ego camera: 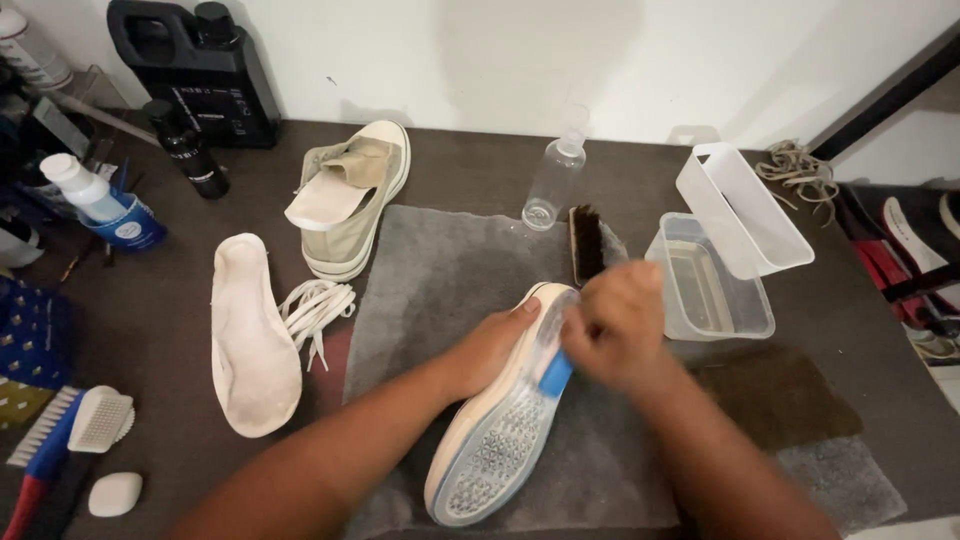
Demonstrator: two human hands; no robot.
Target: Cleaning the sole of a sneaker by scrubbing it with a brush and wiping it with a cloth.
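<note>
Here, sneaker sole-up under left hand; right hand above it, fist around blue brush.

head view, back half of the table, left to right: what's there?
White-capped squeeze bottle → small black bottle → beige canvas sneaker → clear plastic spray bottle → dark-bristled wooden brush → clear rectangular water tub → tangled beige laces.

Along the table's back edge you have a black jug and a clear bottle. Toward its left edge lie a white insole and loose laces. Near the right edge stands a clear tub, its lid leaning on it.
</note>
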